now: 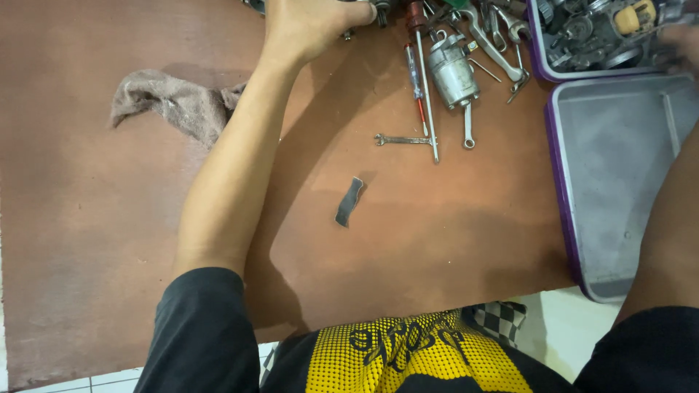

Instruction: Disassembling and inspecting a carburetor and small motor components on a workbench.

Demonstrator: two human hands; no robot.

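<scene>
1. The left hand reaches across the brown board tabletop to the far edge, where its fingers curl down over small dark metal parts at the top of the frame. What it grips, and how tightly, I cannot tell, since the frame cuts it off.
2. The right hand is only a blurred sliver at the upper right, over the purple-rimmed plastic tray full of greasy metal engine parts. Whether it is open or closed cannot be told.
3. As a judgement, the step in hand is picking out parts or tools from the far pile.
4. Just right of the left hand lie a red-handled screwdriver, a grey cast-metal carburettor body, a long silver rod and small silver spanners.
5. A second, empty grey tray with a purple rim sits under the right forearm.
6. A crumpled grey-brown rag lies left of the left arm; a curved dark gasket strip lies alone mid-table.
7. Any next move calls for a sure hold on small, oily pieces among crowded tools.
</scene>
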